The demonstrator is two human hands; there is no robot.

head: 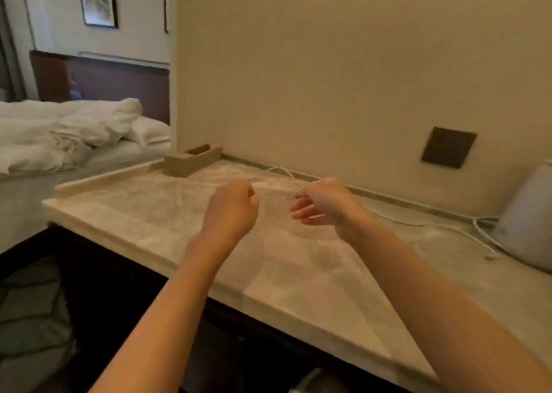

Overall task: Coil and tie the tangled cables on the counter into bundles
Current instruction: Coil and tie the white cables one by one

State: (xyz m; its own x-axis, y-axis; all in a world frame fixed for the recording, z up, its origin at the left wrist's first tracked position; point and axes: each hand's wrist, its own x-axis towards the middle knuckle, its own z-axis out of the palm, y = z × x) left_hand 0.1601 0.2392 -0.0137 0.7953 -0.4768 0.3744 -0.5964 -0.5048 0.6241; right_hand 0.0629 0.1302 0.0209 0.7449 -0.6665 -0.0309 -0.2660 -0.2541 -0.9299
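Note:
Both hands are raised above the marble counter (pixel 143 213). My left hand (pixel 231 208) is curled into a fist and pinches a thin white cable (pixel 280 170) at its thumb. My right hand (pixel 322 204) pinches the same cable with thumb and forefinger, its other fingers loosely spread. The cable arcs between the hands toward the wall and is faint and blurred. A second, thicker white cable (pixel 442 226) lies along the counter's back right.
A beige tissue box holder (pixel 191 161) stands at the back left of the counter. A white kettle-like appliance (pixel 528 222) sits at the right edge. A dark wall socket plate (pixel 448 147) is on the wall. A bed (pixel 68 135) lies to the left.

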